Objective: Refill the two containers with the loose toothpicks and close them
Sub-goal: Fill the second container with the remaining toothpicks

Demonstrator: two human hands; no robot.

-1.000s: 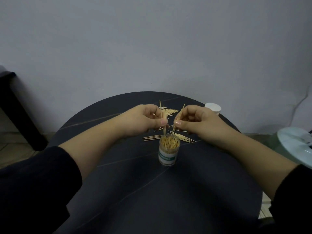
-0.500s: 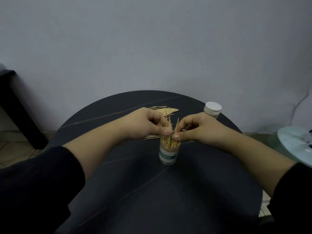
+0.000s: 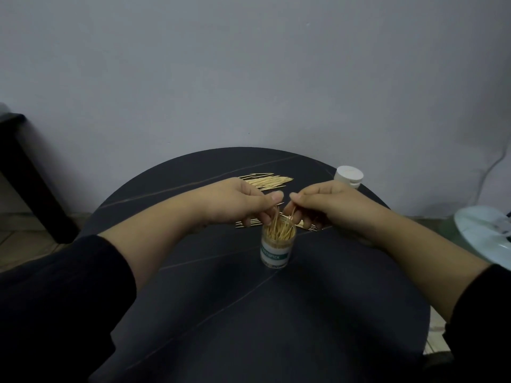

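Observation:
An open clear toothpick container [image 3: 277,250] with a green label stands upright in the middle of the round black table [image 3: 249,313], packed with toothpicks. My left hand [image 3: 243,201] and my right hand [image 3: 323,203] hover just above its mouth, each pinching toothpicks whose lower ends sit inside the container. A second container with a white lid [image 3: 349,176] stands closed behind my right hand. Loose toothpicks [image 3: 266,181] lie in a pile at the back, and a few more [image 3: 249,223] lie under my hands.
A pale round object [image 3: 486,233] sticks in from the right edge beyond the table. A dark piece of furniture [image 3: 25,172] stands at the left by the wall. The near half of the table is bare.
Both hands have come down from above the container to its mouth, and the toothpicks they hold have gone from sticking up in the air to standing inside it.

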